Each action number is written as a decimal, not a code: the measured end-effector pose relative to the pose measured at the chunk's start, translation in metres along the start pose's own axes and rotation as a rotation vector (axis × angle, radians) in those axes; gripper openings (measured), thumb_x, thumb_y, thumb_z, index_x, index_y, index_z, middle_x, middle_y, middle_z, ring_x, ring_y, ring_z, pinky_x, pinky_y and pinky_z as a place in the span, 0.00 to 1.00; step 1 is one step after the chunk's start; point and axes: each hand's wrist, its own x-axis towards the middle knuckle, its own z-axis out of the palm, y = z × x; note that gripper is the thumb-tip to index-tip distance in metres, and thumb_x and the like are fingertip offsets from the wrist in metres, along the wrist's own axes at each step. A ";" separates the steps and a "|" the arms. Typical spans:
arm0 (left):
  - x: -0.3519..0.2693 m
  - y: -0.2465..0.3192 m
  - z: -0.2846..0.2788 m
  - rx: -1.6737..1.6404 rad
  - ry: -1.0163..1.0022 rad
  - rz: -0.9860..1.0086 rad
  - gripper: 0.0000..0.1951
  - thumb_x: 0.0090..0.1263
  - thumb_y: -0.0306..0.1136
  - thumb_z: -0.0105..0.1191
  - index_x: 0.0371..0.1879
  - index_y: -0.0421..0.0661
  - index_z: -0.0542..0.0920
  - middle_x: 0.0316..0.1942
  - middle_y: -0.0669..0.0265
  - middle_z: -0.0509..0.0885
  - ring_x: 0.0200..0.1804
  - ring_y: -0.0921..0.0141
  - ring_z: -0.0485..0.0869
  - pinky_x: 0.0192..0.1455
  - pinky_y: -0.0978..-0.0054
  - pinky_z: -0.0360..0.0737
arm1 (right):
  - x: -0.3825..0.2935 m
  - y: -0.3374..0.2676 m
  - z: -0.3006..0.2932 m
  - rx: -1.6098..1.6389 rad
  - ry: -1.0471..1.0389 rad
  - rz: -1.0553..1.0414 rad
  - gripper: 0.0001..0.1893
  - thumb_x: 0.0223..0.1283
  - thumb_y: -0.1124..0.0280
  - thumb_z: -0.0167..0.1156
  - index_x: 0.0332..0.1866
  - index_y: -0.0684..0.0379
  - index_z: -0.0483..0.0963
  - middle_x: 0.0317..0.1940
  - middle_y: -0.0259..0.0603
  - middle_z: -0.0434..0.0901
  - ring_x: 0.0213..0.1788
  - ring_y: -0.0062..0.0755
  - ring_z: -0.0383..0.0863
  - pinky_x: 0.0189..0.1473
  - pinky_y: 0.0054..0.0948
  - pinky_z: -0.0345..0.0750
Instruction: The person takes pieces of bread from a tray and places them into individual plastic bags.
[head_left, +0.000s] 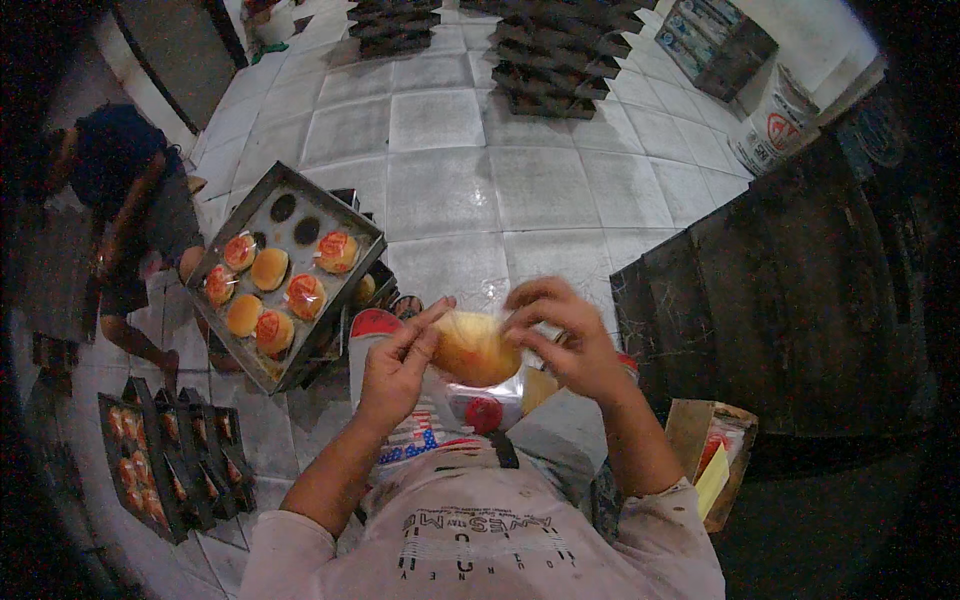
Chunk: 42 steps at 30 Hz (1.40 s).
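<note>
A round golden bread bun (476, 349), apparently inside a clear plastic wrapper, is up in front of my lap. The fingers and thumb of my left hand (405, 360) pinch its left edge. My right hand (562, 334) is at the bun's right side, its fingers curled and blurred; whether they grip the wrapper is not clear. Below the bun, clear wrappers with a round red print (484, 414) lie on my lap. To the left, a metal baking tray (322, 191) holds several buns, some in red-printed wrappers and some that look bare, such as one golden bun (270, 268).
More trays are stacked beneath that one. Racked trays of wrapped buns (142, 465) stand at lower left. A person (127, 172) bends over at far left. A cardboard box (686, 427) with wrappers is at right, beside a dark wooden surface (750, 300). Dark tray stacks (555, 67) stand ahead.
</note>
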 end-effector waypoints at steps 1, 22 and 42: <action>0.001 0.004 -0.001 0.022 0.005 0.058 0.15 0.72 0.31 0.44 0.54 0.37 0.74 0.55 0.58 0.76 0.57 0.69 0.74 0.62 0.73 0.65 | 0.003 -0.002 -0.001 -0.012 0.059 -0.029 0.02 0.54 0.78 0.59 0.32 0.63 0.75 0.41 0.43 0.74 0.45 0.29 0.74 0.49 0.27 0.70; 0.002 -0.007 -0.015 0.065 0.011 -0.221 0.14 0.72 0.34 0.45 0.40 0.34 0.80 0.40 0.60 0.84 0.46 0.71 0.80 0.53 0.74 0.73 | -0.001 0.040 0.010 0.224 0.147 0.388 0.08 0.59 0.70 0.58 0.38 0.65 0.77 0.35 0.38 0.77 0.41 0.26 0.75 0.48 0.25 0.70; -0.002 0.006 0.018 0.755 -0.229 0.272 0.07 0.58 0.30 0.57 0.31 0.40 0.80 0.22 0.57 0.79 0.26 0.60 0.80 0.30 0.67 0.74 | -0.029 0.029 0.040 0.506 -0.135 0.581 0.17 0.50 0.67 0.68 0.45 0.61 0.76 0.26 0.32 0.78 0.31 0.17 0.74 0.35 0.20 0.71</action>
